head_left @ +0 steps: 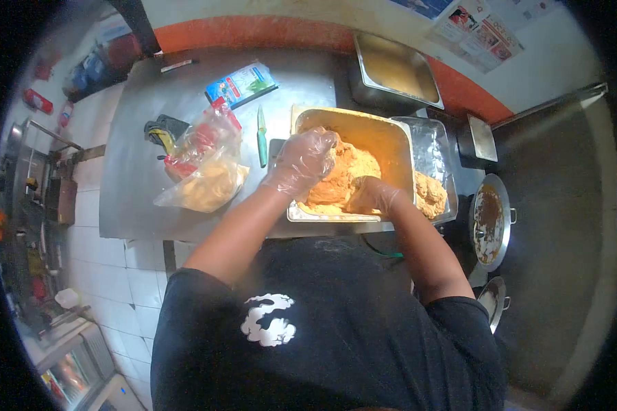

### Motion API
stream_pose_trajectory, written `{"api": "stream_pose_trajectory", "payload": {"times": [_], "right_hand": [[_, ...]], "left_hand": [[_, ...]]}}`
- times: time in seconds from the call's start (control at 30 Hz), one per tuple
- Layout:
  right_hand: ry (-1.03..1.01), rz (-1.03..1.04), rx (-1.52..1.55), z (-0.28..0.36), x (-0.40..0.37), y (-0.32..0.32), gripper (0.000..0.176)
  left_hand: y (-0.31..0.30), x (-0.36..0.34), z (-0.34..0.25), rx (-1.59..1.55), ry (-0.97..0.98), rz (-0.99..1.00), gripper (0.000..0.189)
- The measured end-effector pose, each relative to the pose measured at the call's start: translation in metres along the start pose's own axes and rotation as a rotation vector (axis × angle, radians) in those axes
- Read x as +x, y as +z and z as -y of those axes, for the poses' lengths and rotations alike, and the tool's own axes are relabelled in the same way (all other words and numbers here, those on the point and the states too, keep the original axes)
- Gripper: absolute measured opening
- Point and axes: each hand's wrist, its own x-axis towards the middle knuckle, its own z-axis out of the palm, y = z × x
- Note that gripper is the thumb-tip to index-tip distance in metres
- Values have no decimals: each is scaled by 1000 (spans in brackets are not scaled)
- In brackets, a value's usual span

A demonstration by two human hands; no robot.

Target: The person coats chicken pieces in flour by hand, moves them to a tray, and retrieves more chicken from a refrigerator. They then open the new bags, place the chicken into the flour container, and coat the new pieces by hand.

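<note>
A deep metal pan (pixel 397 147) holds orange-yellow breading flour (pixel 322 207) and a large flour-coated lump of food (pixel 343 171). Over the pan's left side, my left hand (pixel 305 161) wears a clear plastic glove. Its fingers are curled against the lump's upper left edge, and what they grip is hidden. My right hand (pixel 375 196), gloved the same way, reaches into the pan at the lump's lower right. Its fingertips are buried in the flour or behind the lump, so their closure does not show.
Right of the pan, a clear tray (pixel 432 140) holds coated pieces (pixel 430 195). A plastic bag with pale contents (pixel 209 185), a green-handled knife (pixel 262 140) and a blue pack (pixel 242 83) lie left. Another metal pan (pixel 397 65) stands behind; a wok (pixel 490 222) sits far right.
</note>
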Motion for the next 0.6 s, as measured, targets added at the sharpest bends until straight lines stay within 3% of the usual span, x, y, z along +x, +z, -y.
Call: {"api": "stream_pose_trajectory", "payload": {"times": [0.1, 0.23, 0.3, 0.4, 0.47, 0.6], "right_hand": [[-77, -95, -209, 37, -53, 3, 49], [-63, -62, -188, 34, -41, 4, 49], [-43, -62, -309, 9, -16, -11, 52], [-101, -153, -575, 26, -43, -47, 56], [-145, -195, -562, 20, -41, -72, 60], [-492, -591, 409, 30, -46, -61, 52]], "left_hand": [[5, 1, 5, -9, -8, 45, 35], [10, -1, 8, 21, 39, -23, 31], [7, 0, 7, 17, 20, 17, 28], [9, 0, 7, 9, 37, -33, 27], [3, -1, 5, 33, 24, 22, 26], [-5, 0, -4, 17, -32, 75, 24]]}}
